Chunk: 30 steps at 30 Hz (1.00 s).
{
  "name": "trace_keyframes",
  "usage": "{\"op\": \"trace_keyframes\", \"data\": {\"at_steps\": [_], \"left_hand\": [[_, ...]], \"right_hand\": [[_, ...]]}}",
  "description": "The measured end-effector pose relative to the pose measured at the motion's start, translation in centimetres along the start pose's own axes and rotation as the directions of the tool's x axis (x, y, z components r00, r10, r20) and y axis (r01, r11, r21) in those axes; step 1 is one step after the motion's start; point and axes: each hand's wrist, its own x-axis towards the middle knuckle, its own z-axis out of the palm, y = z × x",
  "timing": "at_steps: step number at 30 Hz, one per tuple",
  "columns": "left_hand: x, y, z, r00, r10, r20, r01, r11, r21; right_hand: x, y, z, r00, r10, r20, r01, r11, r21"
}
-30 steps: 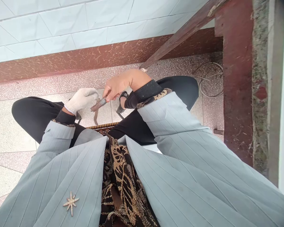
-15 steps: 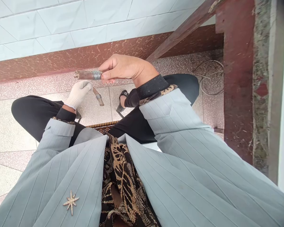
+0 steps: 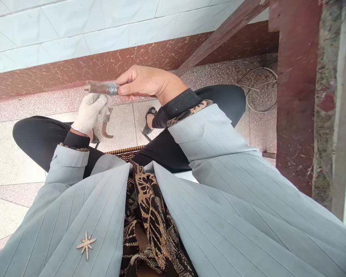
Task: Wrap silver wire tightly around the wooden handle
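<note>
My right hand (image 3: 142, 82), bare, grips a short brown wooden stick (image 3: 96, 87) wound with silvery wire (image 3: 112, 88). The stick lies nearly level, its rough end pointing left. Just below that end is my left hand (image 3: 88, 111), in a white knitted glove, its fingers curled shut. From under these fingers hangs a thinner brown piece with a bent lower end (image 3: 106, 130) and a greyish wrapped band. Its upper part is hidden by the glove, and I cannot tell what it is. Whether the glove touches the stick is unclear.
Ahead is a white tiled wall (image 3: 75, 27) above a reddish-brown skirting (image 3: 161, 50). A slanting wooden bar (image 3: 222, 34) joins a dark red post (image 3: 296, 96) on the right. A pale cable (image 3: 248, 100) lies coiled on the floor. A woven seat edge (image 3: 127, 152) shows between my legs.
My right hand and its stick have moved slightly left. My left hand has shifted slightly left and down, and the piece below it has turned from slanting to hanging nearly upright.
</note>
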Motion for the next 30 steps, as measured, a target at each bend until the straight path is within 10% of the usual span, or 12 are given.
{"op": "trace_keyframes", "data": {"at_steps": [17,22,25,30], "left_hand": [[0.3,-2.4,0.4,0.953,-0.012,0.302,-0.048,0.98,0.192],[-0.4,-1.6,1.4,0.994,0.054,0.097,-0.069,0.985,0.156],[-0.7,-0.6,1.3,0.996,0.047,0.082,-0.061,0.981,0.185],[-0.5,-0.2,0.3,0.993,0.033,0.111,-0.062,0.96,0.272]], "right_hand": [[1.8,-2.1,1.4,0.987,-0.097,-0.132,0.077,0.986,-0.147],[2.9,-3.1,1.0,0.787,0.126,-0.604,-0.205,0.977,-0.063],[2.9,-3.0,0.7,0.681,0.191,-0.706,-0.532,0.792,-0.299],[2.6,-1.9,0.9,0.719,0.355,-0.597,-0.692,0.451,-0.564]]}}
